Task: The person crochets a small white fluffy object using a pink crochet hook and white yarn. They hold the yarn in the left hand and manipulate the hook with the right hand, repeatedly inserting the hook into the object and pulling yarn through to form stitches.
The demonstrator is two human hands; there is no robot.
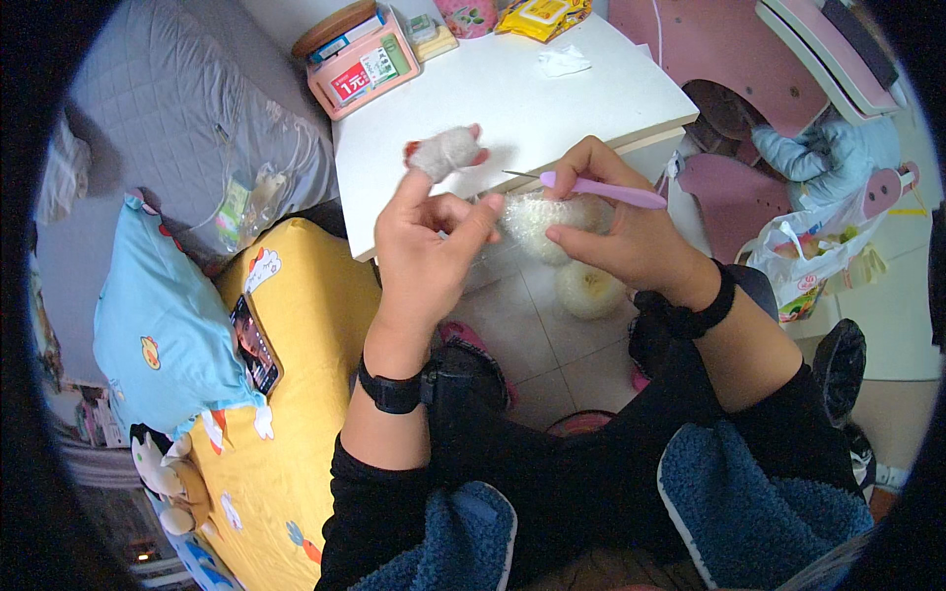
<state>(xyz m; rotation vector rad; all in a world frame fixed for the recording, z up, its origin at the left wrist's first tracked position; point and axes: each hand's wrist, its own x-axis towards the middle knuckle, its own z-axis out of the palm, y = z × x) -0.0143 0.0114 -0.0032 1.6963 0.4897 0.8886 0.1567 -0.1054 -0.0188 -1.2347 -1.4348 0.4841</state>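
Observation:
My right hand (635,236) grips a crochet hook by its lilac handle (606,191); the thin metal tip points left. The same fingers rest against a fluffy white crocheted piece (543,229) with a glossy sheen. My left hand (429,258) is raised left of this piece, index finger up, thumb curled close to its edge. Whether it pinches yarn is hard to tell. Behind the left index finger, a small grey fuzzy toy (443,153) with pinkish-red parts appears over the white desk (510,111). Below the work is a round cream yarn ball (587,288).
A pink organizer (362,74), a yellow wipes packet (543,16) and a crumpled tissue (565,60) occupy the desk. At left, a phone (255,343) leans by a blue pillow (170,318) on yellow bedding (310,295). A filled plastic bag (805,244) stands right.

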